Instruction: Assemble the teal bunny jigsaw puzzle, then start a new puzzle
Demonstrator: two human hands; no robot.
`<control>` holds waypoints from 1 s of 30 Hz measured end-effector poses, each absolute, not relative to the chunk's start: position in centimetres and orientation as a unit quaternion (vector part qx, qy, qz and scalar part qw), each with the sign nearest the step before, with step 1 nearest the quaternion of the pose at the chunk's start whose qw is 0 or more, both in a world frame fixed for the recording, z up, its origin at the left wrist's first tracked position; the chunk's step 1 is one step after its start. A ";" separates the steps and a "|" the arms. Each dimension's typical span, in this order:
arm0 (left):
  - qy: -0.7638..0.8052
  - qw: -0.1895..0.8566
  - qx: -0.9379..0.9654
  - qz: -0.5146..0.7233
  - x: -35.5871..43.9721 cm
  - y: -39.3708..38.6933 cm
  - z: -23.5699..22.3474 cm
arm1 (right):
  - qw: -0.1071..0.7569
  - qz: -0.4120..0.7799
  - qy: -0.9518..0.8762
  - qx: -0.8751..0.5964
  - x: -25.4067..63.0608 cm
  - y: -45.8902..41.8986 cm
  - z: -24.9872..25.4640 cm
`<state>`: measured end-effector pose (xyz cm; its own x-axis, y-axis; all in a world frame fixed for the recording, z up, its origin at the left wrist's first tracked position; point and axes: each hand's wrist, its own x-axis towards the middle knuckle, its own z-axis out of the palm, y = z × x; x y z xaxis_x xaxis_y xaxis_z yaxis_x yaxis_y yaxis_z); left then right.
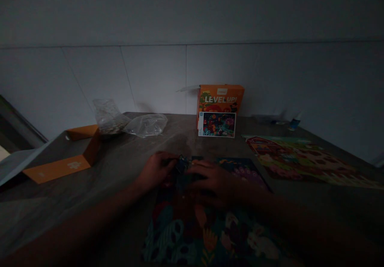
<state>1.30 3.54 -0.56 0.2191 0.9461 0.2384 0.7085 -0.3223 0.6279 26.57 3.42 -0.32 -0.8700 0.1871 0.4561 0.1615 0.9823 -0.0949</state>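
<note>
A dark, colourful jigsaw puzzle [180, 227], with flowers, leaves and animals on it, lies on the table in front of me. My left hand [157, 171] is at its upper left part, fingers pinched on a small dark blue puzzle piece [181, 163]. Over the upper middle of the puzzle, my right hand [211, 181] has its fingers apart and stretched toward that piece. Its fingertips touch or nearly touch the piece; the dim light hides the exact contact. My right hand and forearm cover part of the picture.
An orange LEVEL UP! box [222, 99] stands at the back, a picture card [218, 125] leaning on it. Left are an open orange box [61, 169], a bag of pieces [109, 119] and an empty clear bag [148, 125]. Right are a farm puzzle [303, 161] and a small bottle [295, 122].
</note>
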 end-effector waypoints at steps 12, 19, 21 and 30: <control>0.521 0.099 0.815 0.232 0.4 4.0 -1.3 | 0.254 0.127 -0.939 -0.192 26.9 4.4 -1.4; 0.495 0.091 0.830 0.239 0.2 4.4 -1.6 | 0.244 0.150 -0.935 -0.208 27.0 4.5 -1.5; 0.488 0.078 0.838 0.232 0.4 4.2 -1.5 | 0.247 0.153 -0.935 -0.204 26.9 4.6 -1.5; 0.417 0.073 0.882 0.207 1.1 3.6 -1.1 | 0.240 0.164 -0.931 -0.222 27.0 4.6 -1.4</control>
<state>1.07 3.57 -1.13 0.5657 0.7662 0.3048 0.7061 -0.6410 0.3010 27.04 4.56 -1.44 -0.7861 0.4916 0.3746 0.3335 0.8477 -0.4126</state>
